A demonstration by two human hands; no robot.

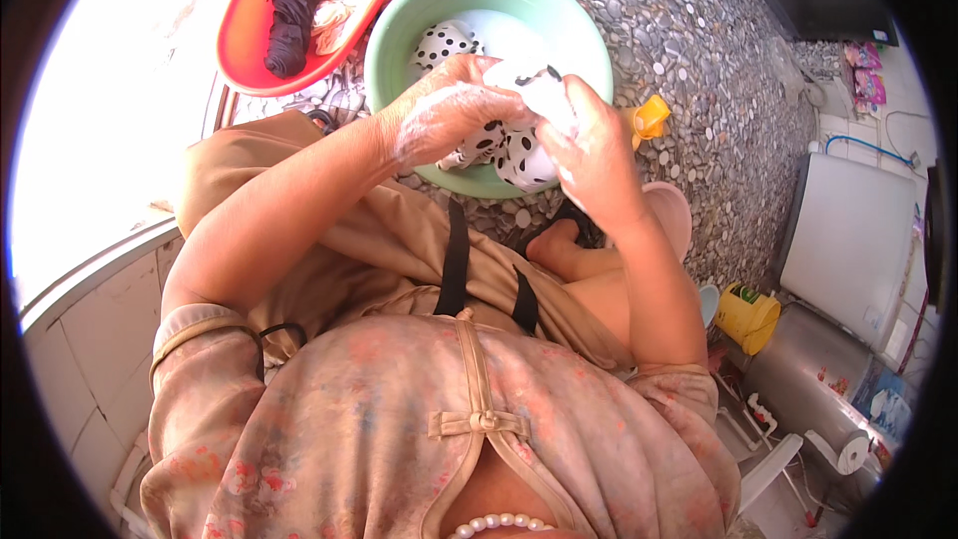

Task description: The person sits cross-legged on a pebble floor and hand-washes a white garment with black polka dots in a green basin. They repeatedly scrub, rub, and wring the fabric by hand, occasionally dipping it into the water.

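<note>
Over a green plastic basin (pixel 584 22), my left hand (pixel 456 105) and my right hand (pixel 595 146) both grip a wet white cloth with black polka dots (pixel 550 101). The fingers of both hands close around its bunched upper part. White suds cover the back of my left hand and streak my right fingers. Lower folds of the cloth hang down at the basin's near side. More dotted fabric (pixel 445 43) lies at the basin's left, beside pale soapy water (pixel 501 34). Whether it is the same piece is hidden behind my hands.
A red plastic basket (pixel 232 52) with dark and pale clothes stands at the upper left. Right of the basin sit a yellow plastic object (pixel 650 120) and a pink basin (pixel 670 213). A yellow bucket (pixel 748 320) and a white appliance (pixel 846 239) stand farther right on the pebble-patterned floor (pixel 718 90).
</note>
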